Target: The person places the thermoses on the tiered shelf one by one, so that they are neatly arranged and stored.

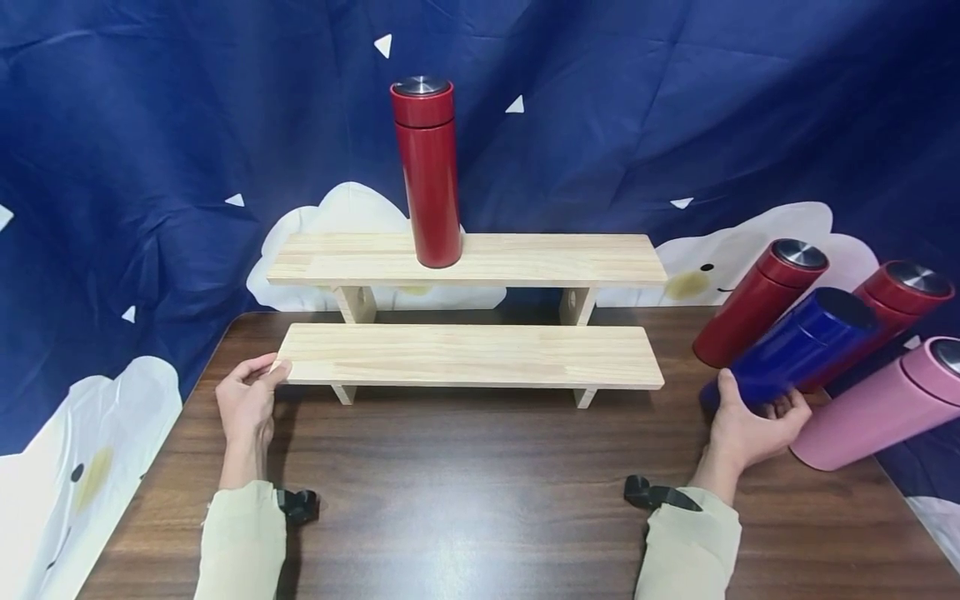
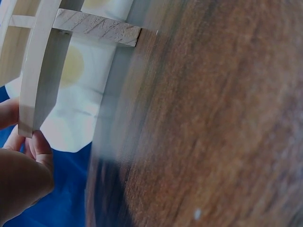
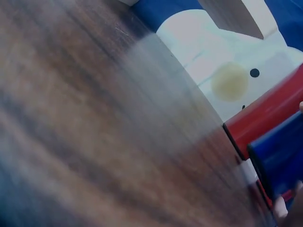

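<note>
Fingers (image 1: 785, 406) of the right hand (image 1: 752, 430) curl round the blue bottle (image 1: 797, 346).

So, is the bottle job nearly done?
Not nearly, it seems. Done: one red bottle stands on the upper shelf. In hand: the right fingers grip the blue bottle; the left fingers pinch the lower shelf, which bears no bottle. Probably left: two more red bottles and the pink bottle at right.

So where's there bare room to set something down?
Bare: the table between the sleeves; most of the lower shelf; the upper shelf either side of its red bottle. Crowded: the table's right side, with two more red bottles, a pink bottle and the blue bottle in the right grip.
</note>
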Tool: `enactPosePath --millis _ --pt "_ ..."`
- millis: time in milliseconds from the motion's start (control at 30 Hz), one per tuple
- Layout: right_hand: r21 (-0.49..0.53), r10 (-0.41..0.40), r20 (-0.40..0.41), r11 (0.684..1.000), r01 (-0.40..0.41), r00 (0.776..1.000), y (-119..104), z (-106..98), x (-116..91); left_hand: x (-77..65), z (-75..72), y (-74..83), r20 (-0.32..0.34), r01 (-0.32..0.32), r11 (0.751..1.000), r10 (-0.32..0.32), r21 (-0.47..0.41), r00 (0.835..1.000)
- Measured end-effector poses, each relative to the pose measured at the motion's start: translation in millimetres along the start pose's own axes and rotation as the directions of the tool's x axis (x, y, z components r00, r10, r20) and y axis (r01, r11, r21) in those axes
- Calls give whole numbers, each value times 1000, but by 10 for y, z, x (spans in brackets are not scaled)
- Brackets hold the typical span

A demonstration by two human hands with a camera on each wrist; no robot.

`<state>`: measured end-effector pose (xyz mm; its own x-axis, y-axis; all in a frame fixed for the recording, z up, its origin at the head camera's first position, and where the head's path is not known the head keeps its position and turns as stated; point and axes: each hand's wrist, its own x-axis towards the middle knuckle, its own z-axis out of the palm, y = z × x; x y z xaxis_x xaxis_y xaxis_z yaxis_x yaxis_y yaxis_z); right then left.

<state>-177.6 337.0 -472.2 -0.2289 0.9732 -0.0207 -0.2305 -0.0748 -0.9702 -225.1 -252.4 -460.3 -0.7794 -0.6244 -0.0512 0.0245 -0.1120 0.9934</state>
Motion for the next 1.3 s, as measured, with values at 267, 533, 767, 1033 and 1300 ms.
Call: enactPosePath --millis 267,533,767,1033,1300 --pt "-59 -56 48 996 59 997 -66 123 -94 -7 0 9 4 -8 1000 8 14 1000" --pt "-26 -120 94 992 123 988 -139 282 -157 -38 -18 -19 -6 7 999 -7 35 1000" --pt "9 -135 99 991 135 986 -193 351 -244 -20 -5 -6 5 -9 1000 9 19 1000" --pt "20 -175 113 985 174 978 -238 421 -311 -28 3 -3 12 -13 999 12 35 1000" --pt "37 -179 183 984 175 967 -304 533 -416 -38 6 20 8 -5 999 4 39 1000"
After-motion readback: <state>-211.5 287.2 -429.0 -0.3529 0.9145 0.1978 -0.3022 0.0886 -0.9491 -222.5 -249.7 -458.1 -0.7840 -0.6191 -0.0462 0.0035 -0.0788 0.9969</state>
